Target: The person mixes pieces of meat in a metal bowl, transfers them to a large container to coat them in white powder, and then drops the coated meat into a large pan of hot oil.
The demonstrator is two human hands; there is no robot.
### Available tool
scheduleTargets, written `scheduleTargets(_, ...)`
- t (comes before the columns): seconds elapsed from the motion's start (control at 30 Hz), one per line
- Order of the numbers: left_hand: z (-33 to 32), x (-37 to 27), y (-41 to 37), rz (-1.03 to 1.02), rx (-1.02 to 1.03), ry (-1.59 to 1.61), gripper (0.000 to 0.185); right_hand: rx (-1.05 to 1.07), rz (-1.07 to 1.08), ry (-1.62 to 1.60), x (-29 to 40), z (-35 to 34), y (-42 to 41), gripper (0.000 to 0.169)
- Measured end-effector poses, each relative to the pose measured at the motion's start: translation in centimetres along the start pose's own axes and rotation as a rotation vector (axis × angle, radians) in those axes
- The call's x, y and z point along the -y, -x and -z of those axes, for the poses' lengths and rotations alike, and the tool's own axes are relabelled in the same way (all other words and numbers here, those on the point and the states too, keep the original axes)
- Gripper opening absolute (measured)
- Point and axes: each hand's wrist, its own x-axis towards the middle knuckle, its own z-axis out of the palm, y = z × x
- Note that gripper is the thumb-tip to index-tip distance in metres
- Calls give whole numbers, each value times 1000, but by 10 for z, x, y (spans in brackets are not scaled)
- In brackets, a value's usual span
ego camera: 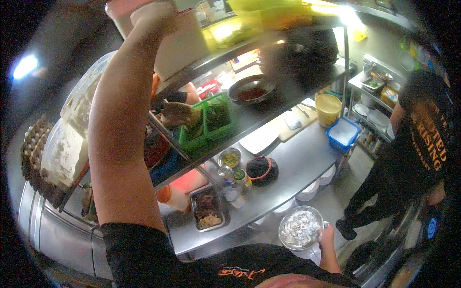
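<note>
My left hand (153,16) is raised at the top left, over the rim of a large pale container (178,50) on the upper shelf; its fingers are blurred, and whether they grip the rim cannot be told. At the lower right my right hand (326,234) holds the edge of a round bowl (282,235). White, flour-coated pieces (300,226) fill much of that bowl, which is held out beyond the steel counter's front edge.
On the steel counter (295,158) are a metal tray (224,216), tins, a dark-filled bag (263,171) and a cutting board (299,126). Above stand a wok (252,90) and green baskets (205,122). A person (414,144) stands at the right. Egg trays (36,151) are stacked far left.
</note>
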Motion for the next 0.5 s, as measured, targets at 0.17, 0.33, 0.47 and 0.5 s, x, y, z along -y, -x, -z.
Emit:
scheduleTargets(0.17, 65, 11, 58, 31, 10, -143, 28, 179, 10, 6, -10, -45, -24, 41)
scheduleTargets(0.33, 22, -26, 130, -272, -537, 112, 32, 306, 114, -8, 34, -63, -31, 44)
scheduleTargets(0.47, 0, -39, 284, -840, -207, 596, 14, 394, 325, 137, 49, -95, -34, 44)
scheduleTargets(0.5, -21, -32, 324, -917, -106, 743, 21, 447, 432, 198, 37, -105, -46, 44)
